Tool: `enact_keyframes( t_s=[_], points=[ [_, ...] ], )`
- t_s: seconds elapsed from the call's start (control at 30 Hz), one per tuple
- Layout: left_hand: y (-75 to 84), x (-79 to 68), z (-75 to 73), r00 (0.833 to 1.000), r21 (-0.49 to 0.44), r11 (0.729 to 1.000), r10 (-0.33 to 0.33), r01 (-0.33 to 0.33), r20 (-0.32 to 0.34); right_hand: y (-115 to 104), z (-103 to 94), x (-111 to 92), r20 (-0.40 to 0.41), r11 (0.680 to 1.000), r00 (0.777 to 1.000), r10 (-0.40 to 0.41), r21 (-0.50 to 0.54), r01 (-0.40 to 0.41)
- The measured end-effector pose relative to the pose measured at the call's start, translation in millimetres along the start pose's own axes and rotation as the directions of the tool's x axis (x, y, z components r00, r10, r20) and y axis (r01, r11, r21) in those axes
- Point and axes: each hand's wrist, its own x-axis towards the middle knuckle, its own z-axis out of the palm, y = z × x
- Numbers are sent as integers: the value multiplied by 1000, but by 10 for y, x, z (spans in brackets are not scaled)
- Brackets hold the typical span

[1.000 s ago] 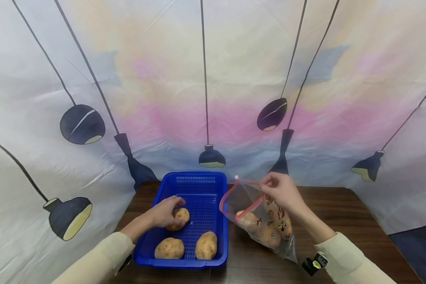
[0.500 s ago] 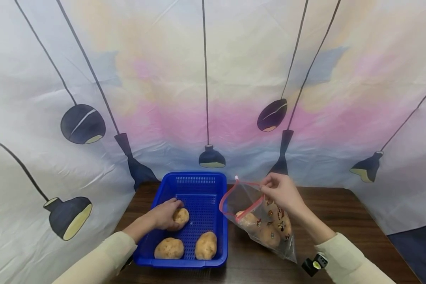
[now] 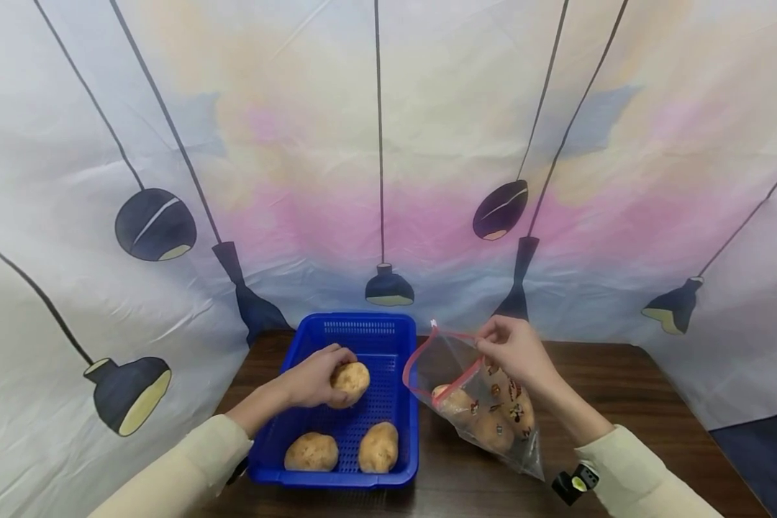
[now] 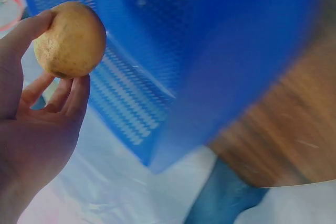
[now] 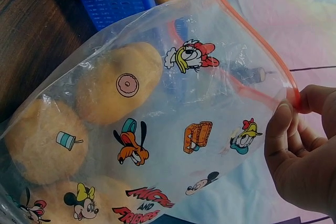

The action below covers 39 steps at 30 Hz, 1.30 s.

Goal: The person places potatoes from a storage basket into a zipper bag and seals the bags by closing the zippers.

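Note:
My left hand grips a potato above the floor of the blue plastic basket. In the left wrist view, thumb and fingertips pinch that potato from opposite sides. Two more potatoes lie at the basket's near end, one on the left and one on the right. To the right, my right hand pinches the red zip edge of a clear printed zip bag. The bag's mouth gapes toward the basket. Several potatoes show through its plastic in the right wrist view.
Basket and bag stand side by side on a dark wood table. Behind the table hangs a cloth backdrop printed with lamps. A small black camera sits at the right wrist.
My left hand has taken hold of the potato and raised it off the basket floor, moving slightly to the right. The right hand keeps holding the bag in place.

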Motion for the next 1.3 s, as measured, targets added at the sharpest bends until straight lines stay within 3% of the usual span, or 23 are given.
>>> enact_keyframes(
  t_s=[0.23, 0.67, 1.03, 1.3],
  points=[
    [278, 139, -86, 996, -5, 996, 86, -86, -39, -14, -8, -1, -5, 1000, 1000, -2, -2, 2],
    [690, 253, -180, 983, -10, 986, 167, -168, -80, -25, -7, 5, -5, 1000, 1000, 12, -5, -12],
    [927, 520, -127, 962, -11, 970, 238, -242, -136, -32, 11, 4, -10, 1000, 1000, 9, 9, -9],
    [1082, 674, -69, 962, -28, 968, 246, -251, -122, -53, 22, 12, -18, 1000, 1000, 25, -2, -25]
  ],
)
